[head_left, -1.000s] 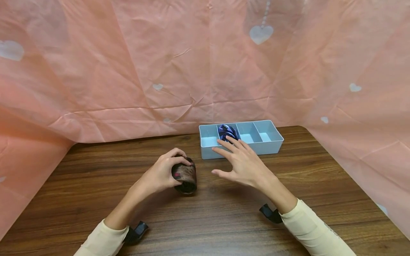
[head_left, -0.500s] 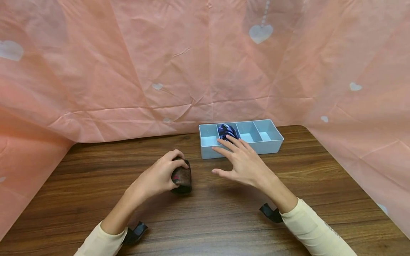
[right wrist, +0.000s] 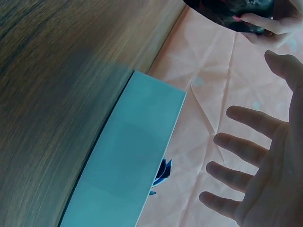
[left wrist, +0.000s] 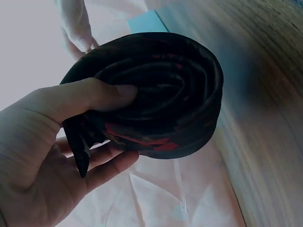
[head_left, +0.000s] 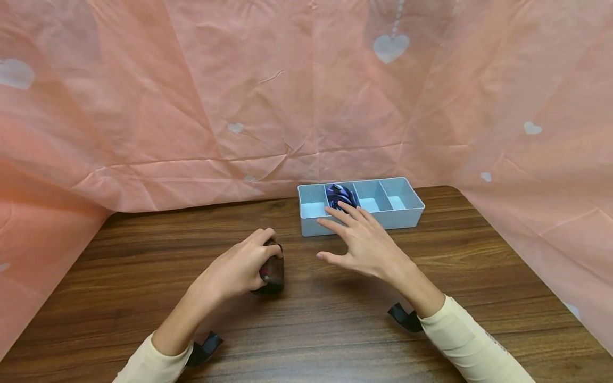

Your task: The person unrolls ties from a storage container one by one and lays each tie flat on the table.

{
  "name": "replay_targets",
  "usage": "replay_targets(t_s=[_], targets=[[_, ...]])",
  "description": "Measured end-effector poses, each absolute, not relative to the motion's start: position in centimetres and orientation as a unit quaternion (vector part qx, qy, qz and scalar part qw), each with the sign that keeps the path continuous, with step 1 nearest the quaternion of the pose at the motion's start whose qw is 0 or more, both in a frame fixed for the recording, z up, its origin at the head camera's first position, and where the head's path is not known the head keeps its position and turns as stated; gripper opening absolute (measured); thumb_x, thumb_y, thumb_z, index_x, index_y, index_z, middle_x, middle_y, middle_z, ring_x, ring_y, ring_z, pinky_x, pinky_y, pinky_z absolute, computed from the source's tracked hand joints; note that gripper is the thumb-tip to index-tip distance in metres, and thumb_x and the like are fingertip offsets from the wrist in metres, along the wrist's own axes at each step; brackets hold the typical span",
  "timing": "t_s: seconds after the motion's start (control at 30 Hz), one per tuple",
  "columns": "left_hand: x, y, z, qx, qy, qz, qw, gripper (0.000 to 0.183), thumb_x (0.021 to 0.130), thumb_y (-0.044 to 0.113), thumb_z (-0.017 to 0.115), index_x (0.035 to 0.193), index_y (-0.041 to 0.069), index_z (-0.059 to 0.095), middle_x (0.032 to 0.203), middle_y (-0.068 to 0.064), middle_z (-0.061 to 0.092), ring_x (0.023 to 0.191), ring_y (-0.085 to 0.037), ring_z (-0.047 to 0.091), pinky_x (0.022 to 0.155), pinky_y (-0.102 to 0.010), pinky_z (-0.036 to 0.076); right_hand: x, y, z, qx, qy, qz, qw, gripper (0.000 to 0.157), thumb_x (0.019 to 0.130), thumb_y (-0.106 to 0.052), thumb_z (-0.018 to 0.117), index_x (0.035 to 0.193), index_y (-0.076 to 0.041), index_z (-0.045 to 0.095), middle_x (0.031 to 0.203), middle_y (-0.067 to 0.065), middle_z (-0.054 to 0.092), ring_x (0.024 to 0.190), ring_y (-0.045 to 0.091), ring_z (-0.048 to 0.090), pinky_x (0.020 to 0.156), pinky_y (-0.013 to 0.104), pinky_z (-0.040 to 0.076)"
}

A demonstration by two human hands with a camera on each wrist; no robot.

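My left hand [head_left: 237,268] holds a rolled-up dark necktie [head_left: 273,272] with red patches, over the table left of the box. In the left wrist view the thumb presses on the coiled edge of this necktie [left wrist: 189,137], fingers go behind it, and its pointed end hangs loose by the palm. My right hand [head_left: 366,247] is spread with fingers apart in front of the light blue divided box [head_left: 407,219], holding nothing. A blue-purple rolled necktie [head_left: 337,192] sits in the second compartment from the left, partly hidden behind the right fingertips in the head view.
The box stands at the back of the brown wooden table [head_left: 306,330], close to a pink curtain [head_left: 191,106] with white hearts. Its other compartments show bare floors. Black straps [head_left: 205,348] hang at both wrists.
The left hand has drawn the dark necktie slightly to the left and turned it, so that less of its coiled side shows. My right hand has stayed in place.
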State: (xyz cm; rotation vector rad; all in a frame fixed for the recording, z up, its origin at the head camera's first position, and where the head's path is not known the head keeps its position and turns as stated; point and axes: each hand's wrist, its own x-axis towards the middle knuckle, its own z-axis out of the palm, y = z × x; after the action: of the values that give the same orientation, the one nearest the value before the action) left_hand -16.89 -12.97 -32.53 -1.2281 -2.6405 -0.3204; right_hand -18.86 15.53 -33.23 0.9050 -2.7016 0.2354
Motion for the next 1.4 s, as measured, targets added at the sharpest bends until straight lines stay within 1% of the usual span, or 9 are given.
replay_targets(t_s=[0.17,0.33,0.43,0.53,0.6,0.67,0.87,1.17,1.4], targets=[[-16.9,-12.3,-33.0,-0.433,-0.891,-0.098,0.091,0.038,0.063,-0.009,0.081,0.096,0.005,0.072,0.109,-0.008,0.058,0.1,-0.023,0.058,0.083,-0.035,0.054,-18.9,15.5,-33.2,0.315,-0.935,0.082,0.141,0.07,0.093,-0.063,0.063,0.147,-0.019,0.06,0.158,0.01,0.049,0.15,0.038,0.036,0.117,0.062,0.031],[-17.2,-11.9,-33.7,-0.441,-0.888,-0.115,0.065,0.043,0.062,-0.008,0.087,0.099,0.007,0.073,0.112,-0.007,0.058,0.102,-0.022,0.057,0.084,-0.035,0.054,-18.9,15.5,-33.4,0.318,-0.934,0.087,0.141,0.07,0.093,-0.063,0.063,0.147,-0.018,0.06,0.157,0.011,0.049,0.149,0.038,0.037,0.117,0.062,0.031],[-17.7,-11.9,-34.2,-0.444,-0.882,-0.149,0.05,0.046,0.062,-0.006,0.091,0.102,0.009,0.074,0.116,-0.007,0.058,0.107,-0.024,0.058,0.09,-0.04,0.054,-18.8,15.6,-33.4,0.319,-0.933,0.089,0.143,0.07,0.093,-0.063,0.064,0.147,-0.018,0.061,0.157,0.011,0.049,0.149,0.039,0.037,0.117,0.062,0.031],[-18.3,-12.0,-34.7,-0.442,-0.875,-0.195,0.029,0.048,0.062,-0.003,0.093,0.105,0.01,0.074,0.119,-0.006,0.058,0.112,-0.025,0.056,0.097,-0.047,0.05,-18.8,15.6,-33.5,0.322,-0.931,0.088,0.146,0.069,0.093,-0.061,0.065,0.146,-0.017,0.061,0.157,0.011,0.049,0.149,0.04,0.037,0.116,0.062,0.032],[-18.6,-11.9,-35.2,-0.441,-0.869,-0.225,0.019,0.048,0.063,-0.001,0.094,0.105,0.011,0.074,0.119,-0.005,0.059,0.113,-0.026,0.056,0.097,-0.051,0.047,-18.9,15.6,-33.7,0.322,-0.931,0.087,0.146,0.068,0.093,-0.06,0.065,0.146,-0.017,0.061,0.157,0.011,0.05,0.149,0.04,0.037,0.116,0.062,0.032],[-19.0,-11.9,-35.7,-0.442,-0.859,-0.258,0.007,0.047,0.064,-0.002,0.093,0.105,0.01,0.073,0.119,-0.004,0.059,0.112,-0.025,0.056,0.096,-0.049,0.047,-18.9,15.6,-33.7,0.323,-0.931,0.087,0.145,0.067,0.094,-0.059,0.065,0.146,-0.017,0.061,0.156,0.011,0.05,0.149,0.04,0.037,0.116,0.062,0.032],[-20.0,-11.8,-37.1,-0.462,-0.817,-0.345,-0.008,0.048,0.063,-0.006,0.084,0.108,0.006,0.072,0.119,-0.005,0.059,0.107,-0.021,0.059,0.089,-0.035,0.053,-18.9,15.6,-33.6,0.323,-0.931,0.089,0.142,0.069,0.093,-0.06,0.065,0.147,-0.018,0.06,0.158,0.01,0.049,0.149,0.04,0.036,0.117,0.062,0.031],[-20.4,-11.8,-37.5,-0.468,-0.801,-0.373,-0.021,0.057,0.063,-0.006,0.083,0.117,0.005,0.068,0.119,-0.003,0.062,0.11,-0.018,0.06,0.093,-0.034,0.051,-18.7,15.5,-33.6,0.329,-0.929,0.094,0.14,0.069,0.093,-0.06,0.065,0.147,-0.017,0.06,0.157,0.012,0.049,0.149,0.041,0.037,0.117,0.063,0.031],[-20.2,-11.4,-37.1,-0.463,-0.814,-0.349,-0.03,0.058,0.064,-0.006,0.083,0.119,0.002,0.067,0.12,-0.005,0.061,0.109,-0.02,0.059,0.092,-0.034,0.051,-18.6,15.4,-33.5,0.346,-0.921,0.118,0.135,0.066,0.092,-0.056,0.069,0.145,-0.017,0.062,0.156,0.012,0.05,0.147,0.042,0.039,0.114,0.065,0.033]])
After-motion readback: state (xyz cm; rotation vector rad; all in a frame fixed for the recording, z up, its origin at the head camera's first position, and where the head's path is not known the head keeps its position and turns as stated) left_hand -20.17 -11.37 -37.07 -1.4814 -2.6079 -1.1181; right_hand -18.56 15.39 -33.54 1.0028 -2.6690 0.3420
